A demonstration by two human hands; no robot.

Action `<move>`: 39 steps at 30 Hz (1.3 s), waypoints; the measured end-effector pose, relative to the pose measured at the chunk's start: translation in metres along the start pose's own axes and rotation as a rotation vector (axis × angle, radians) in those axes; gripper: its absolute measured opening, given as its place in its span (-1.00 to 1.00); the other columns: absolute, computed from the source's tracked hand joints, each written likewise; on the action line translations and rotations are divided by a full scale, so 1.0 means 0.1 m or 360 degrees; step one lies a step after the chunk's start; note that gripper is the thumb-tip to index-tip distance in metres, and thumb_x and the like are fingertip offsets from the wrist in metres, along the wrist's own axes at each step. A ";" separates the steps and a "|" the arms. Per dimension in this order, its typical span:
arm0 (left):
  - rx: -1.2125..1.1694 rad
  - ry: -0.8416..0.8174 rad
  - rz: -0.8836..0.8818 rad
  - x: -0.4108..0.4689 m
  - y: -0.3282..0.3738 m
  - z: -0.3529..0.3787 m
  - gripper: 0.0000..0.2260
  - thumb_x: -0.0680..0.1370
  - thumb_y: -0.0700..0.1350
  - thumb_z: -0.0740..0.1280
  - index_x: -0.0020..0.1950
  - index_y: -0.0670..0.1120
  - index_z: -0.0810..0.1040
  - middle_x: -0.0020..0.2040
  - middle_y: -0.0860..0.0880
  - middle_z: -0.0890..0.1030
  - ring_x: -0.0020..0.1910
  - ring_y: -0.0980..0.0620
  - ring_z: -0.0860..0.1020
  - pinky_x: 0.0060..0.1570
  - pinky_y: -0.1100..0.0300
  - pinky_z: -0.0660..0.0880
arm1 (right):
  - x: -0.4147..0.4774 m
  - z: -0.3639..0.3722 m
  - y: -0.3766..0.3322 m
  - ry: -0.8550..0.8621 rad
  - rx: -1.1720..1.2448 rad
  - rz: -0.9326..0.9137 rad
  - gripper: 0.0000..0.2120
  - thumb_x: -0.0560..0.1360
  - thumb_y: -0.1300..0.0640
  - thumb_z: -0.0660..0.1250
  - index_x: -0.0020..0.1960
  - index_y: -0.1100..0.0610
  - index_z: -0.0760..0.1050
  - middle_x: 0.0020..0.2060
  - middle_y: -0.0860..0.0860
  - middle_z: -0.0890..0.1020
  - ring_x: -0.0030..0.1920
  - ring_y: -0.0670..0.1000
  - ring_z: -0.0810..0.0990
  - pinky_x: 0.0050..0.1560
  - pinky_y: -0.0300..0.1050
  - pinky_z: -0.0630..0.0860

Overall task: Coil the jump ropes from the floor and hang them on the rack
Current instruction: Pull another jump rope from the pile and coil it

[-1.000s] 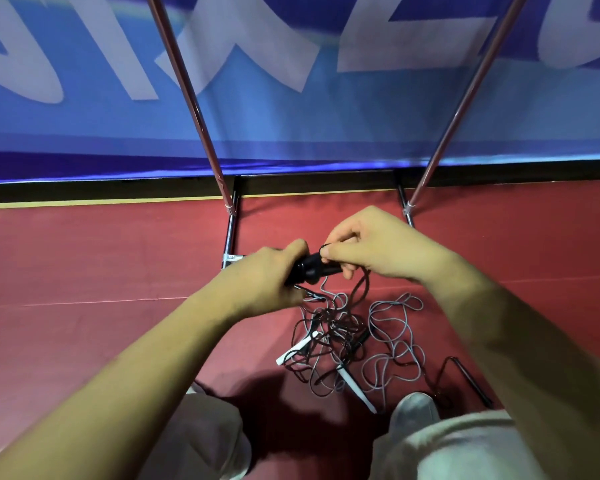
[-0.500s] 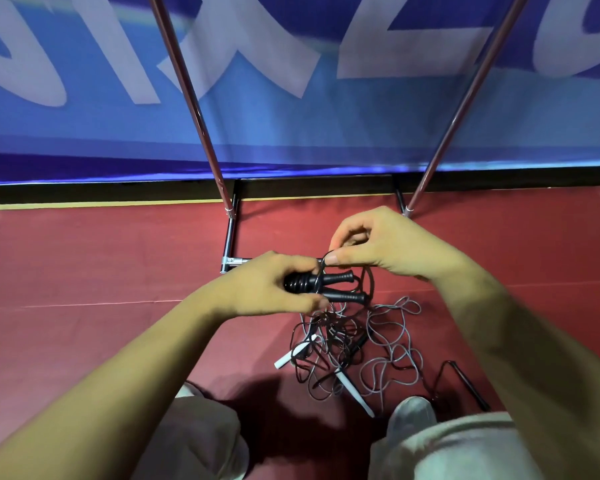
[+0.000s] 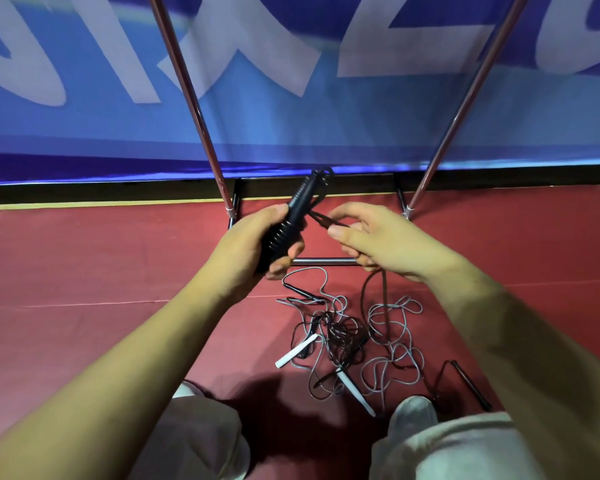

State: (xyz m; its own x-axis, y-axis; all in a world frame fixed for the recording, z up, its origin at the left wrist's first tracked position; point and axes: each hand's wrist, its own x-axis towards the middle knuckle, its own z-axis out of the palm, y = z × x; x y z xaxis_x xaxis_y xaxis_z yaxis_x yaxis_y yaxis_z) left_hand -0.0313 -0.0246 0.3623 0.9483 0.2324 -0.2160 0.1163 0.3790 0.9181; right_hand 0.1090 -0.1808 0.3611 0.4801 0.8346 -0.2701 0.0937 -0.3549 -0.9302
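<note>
My left hand [image 3: 257, 245] grips the black ribbed jump rope handles [image 3: 293, 216], which point up and away from me. My right hand [image 3: 378, 242] pinches the dark cord [image 3: 321, 216] that runs from the handles' top end, and more of that cord hangs from under this hand to the floor. Below lies a tangled pile of ropes [image 3: 347, 337], dark and grey cords with white handles [image 3: 296, 351] among them. The rack's two slanted metal poles [image 3: 187, 95] rise behind my hands, with its base bars [image 3: 323, 261] on the floor.
A separate black handle [image 3: 470, 386] with its cord lies at the right near my knee. My knees and a shoe [image 3: 413, 412] are at the bottom. A blue banner [image 3: 291, 109] closes off the back above the red floor [image 3: 84, 271].
My left hand has turned the black handles from lying sideways to pointing up. My right hand has drawn the cord out to the right of them. The view has tilted slightly.
</note>
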 end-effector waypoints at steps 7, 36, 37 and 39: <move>0.0197 0.0501 -0.0038 0.02 0.07 -0.02 -0.72 0.63 -0.02 0.13 -0.10 -0.17 0.51 -0.40 -0.13 0.43 -0.56 0.02 0.20 -0.46 0.21 0.11 | -0.03 0.00 -0.08 -0.0013 -0.0239 -0.0086 -0.84 0.61 0.08 0.29 -0.03 0.04 0.65 -0.46 -0.03 0.37 -0.40 0.01 0.29 -0.40 -0.15 0.26; 0.2178 -0.0260 -0.0125 -0.07 -0.18 -0.12 -0.48 0.26 0.49 0.31 -0.04 0.13 0.54 -0.29 0.11 0.60 -0.26 0.10 0.55 -0.14 0.10 0.55 | -0.08 0.13 -0.09 -0.0050 -0.0853 -0.0197 -0.93 0.38 0.08 0.54 -0.23 0.05 0.66 -0.39 -0.04 0.63 -0.40 -0.17 0.46 -0.34 -0.27 0.38; 0.2173 -0.0301 -0.0117 -0.07 -0.18 -0.10 -0.49 0.27 0.50 0.31 -0.08 0.12 0.54 -0.33 0.11 0.57 -0.31 0.10 0.52 -0.17 0.10 0.53 | -0.07 0.14 -0.09 -0.0068 -0.0851 -0.0201 -0.90 0.35 0.05 0.55 -0.23 0.05 0.66 -0.41 -0.05 0.62 -0.41 -0.17 0.45 -0.34 -0.27 0.37; 0.1948 -0.0468 -0.0162 -0.09 -0.15 -0.06 -0.58 0.36 0.42 0.37 -0.11 0.08 0.56 -0.40 0.11 0.49 -0.40 0.08 0.44 -0.26 0.10 0.47 | -0.08 0.12 -0.08 -0.0099 -0.0805 -0.0163 -0.82 0.30 -0.02 0.58 -0.26 0.04 0.65 -0.44 -0.03 0.59 -0.45 -0.18 0.42 -0.37 -0.26 0.36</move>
State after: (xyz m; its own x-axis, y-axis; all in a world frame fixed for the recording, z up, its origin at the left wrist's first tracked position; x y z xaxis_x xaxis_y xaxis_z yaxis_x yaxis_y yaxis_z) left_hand -0.0432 -0.0271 0.3483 0.9304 -0.0162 -0.3662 0.2399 -0.7284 0.6418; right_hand 0.0934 -0.1796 0.3677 0.3950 0.8937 -0.2128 0.5545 -0.4166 -0.7204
